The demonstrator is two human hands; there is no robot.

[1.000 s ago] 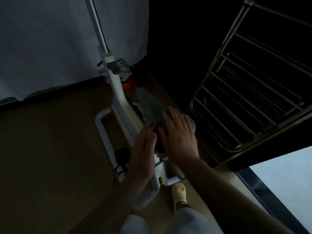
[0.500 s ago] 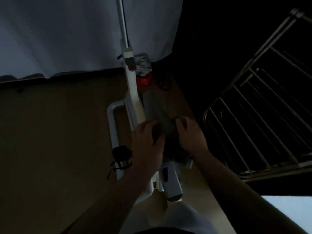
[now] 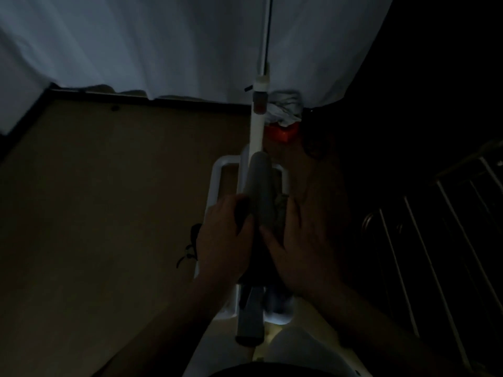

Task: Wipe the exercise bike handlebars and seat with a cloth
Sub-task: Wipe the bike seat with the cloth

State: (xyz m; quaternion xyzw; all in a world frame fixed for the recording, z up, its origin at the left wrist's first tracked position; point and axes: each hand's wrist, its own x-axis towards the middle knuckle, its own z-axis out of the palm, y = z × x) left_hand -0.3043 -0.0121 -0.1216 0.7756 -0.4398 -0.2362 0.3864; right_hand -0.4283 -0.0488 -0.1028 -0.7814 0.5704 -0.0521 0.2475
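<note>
The room is dim. The exercise bike's grey seat (image 3: pixel 260 191) runs away from me above the white frame (image 3: pixel 217 180). My left hand (image 3: pixel 223 240) grips the seat's left side with curled fingers. My right hand (image 3: pixel 302 240) lies along the seat's right side, fingers straight and thumb on top, pressing a crumpled cloth (image 3: pixel 280 210) against it. Only a small part of the cloth shows. The white handlebar post (image 3: pixel 258 123) rises beyond the seat; the handlebars themselves are out of view.
A pale curtain (image 3: pixel 163 44) hangs along the far wall. A red object (image 3: pixel 281 133) and a white bundle (image 3: pixel 283 111) sit behind the post. A metal drying rack (image 3: pixel 435 227) stands close on the right. A black pedal strap (image 3: pixel 192 246) lies left, on tan floor.
The view has swung left and the rack has slid to the right edge. My right hand has gone from flat on top of the seat to its right side; my left hand keeps holding the left side.
</note>
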